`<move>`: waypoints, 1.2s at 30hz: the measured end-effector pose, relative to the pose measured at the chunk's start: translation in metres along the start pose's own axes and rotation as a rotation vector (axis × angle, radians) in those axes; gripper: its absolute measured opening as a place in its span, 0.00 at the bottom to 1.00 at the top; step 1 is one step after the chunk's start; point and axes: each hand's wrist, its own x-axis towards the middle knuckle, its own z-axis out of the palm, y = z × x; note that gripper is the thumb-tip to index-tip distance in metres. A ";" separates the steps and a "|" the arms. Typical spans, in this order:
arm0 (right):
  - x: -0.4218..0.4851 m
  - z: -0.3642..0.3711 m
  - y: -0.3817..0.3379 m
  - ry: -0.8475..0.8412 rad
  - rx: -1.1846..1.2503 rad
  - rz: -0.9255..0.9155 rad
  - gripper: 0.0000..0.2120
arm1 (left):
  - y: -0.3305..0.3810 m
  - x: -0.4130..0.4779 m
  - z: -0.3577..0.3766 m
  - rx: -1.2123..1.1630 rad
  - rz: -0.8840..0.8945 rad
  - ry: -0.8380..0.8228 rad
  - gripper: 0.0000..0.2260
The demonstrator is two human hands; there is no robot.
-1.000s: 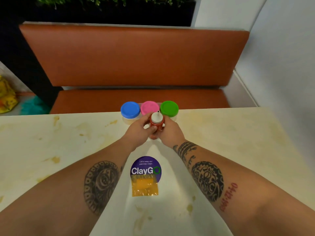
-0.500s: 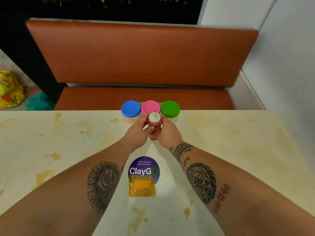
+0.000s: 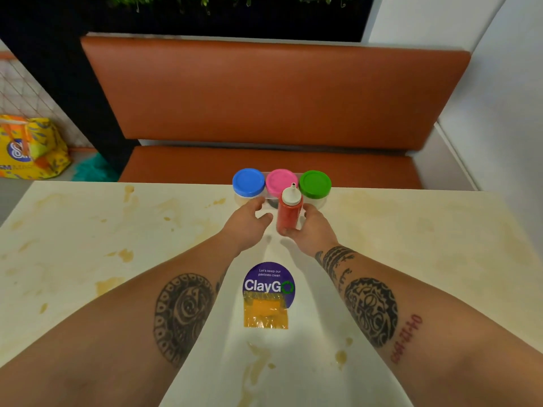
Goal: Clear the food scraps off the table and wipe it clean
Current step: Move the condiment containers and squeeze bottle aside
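Table (image 3: 411, 245), cream top, seen from above. Landmark: round purple sticker (image 3: 269, 282) at mid-table, between the two forearms.

- Bottle (image 3: 289, 214): red, white nozzle cap, upright, straight beyond the sticker. Cannot tell if its base is on the table or lifted.
- Right hand (image 3: 313, 232): beyond the sticker, a little right. Fingers and thumb wrapped round the bottle's lower half, a firm grip.
- Left hand (image 3: 246, 224): beyond the sticker, a little left. Fingers loose and spread, holding nothing. Thumb near the bottle with a gap showing. Fingertips reach the foot of the blue jar; contact unclear.
- Three jars in a row at the far table edge, beyond the sticker and behind the bottle: blue jar (image 3: 248, 182), pink jar (image 3: 277, 180), green jar (image 3: 315, 183). Lids on.
- Packet (image 3: 266, 314): orange, clear wrapper, overlapping the sticker's near edge.
- Stains (image 3: 126, 255): yellow-brown smears and spots, most left of the sticker, more on the near side and near right, faint patches far right.
- Bench (image 3: 264, 98): orange-brown, beyond the table.
- Yellow bag (image 3: 29, 145): on the floor, far left.
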 end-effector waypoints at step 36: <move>-0.140 0.279 -0.152 -0.399 -0.760 0.151 0.56 | -0.342 -0.132 -0.254 0.677 -0.236 -0.101 0.35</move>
